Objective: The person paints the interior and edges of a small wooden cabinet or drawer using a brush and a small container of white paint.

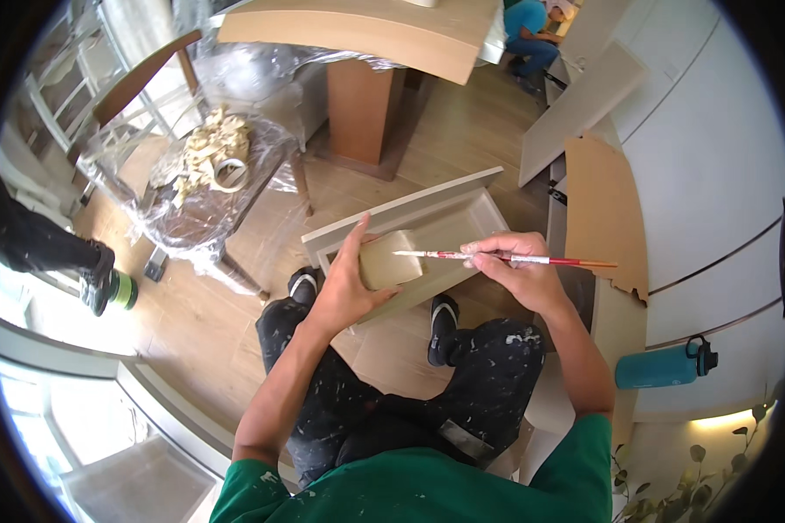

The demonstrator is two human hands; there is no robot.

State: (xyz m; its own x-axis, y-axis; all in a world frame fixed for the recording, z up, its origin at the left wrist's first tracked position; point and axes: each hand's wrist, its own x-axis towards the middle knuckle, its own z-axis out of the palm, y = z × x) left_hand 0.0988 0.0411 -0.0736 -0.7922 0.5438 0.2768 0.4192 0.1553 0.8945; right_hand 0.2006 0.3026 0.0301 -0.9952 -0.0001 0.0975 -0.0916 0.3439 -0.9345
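Note:
My left hand (pixel 347 292) is closed around the side of a small beige square tub (pixel 379 268), fingers along its far edge and thumb along its near edge. I cannot make out what is inside it. In my right hand (pixel 523 268) is a thin paintbrush (pixel 571 261) with a red and white handle, pinched level between fingers and thumb. Its pale bristle tip points left, over the tub. Beneath both hands a pale drawer (pixel 401 207) rests at a slant in front of my knees, its far panel standing upright.
On the left, a plastic-wrapped chair (pixel 209 213) carries crumpled masking tape and a tape roll (pixel 229 175). A cardboard-covered table (pixel 358 30) stands ahead. Cardboard (pixel 602 213) and a blue bottle (pixel 658 368) lie right. A co-worker (pixel 530 35) crouches far off; another person's leg (pixel 52 240) shows left.

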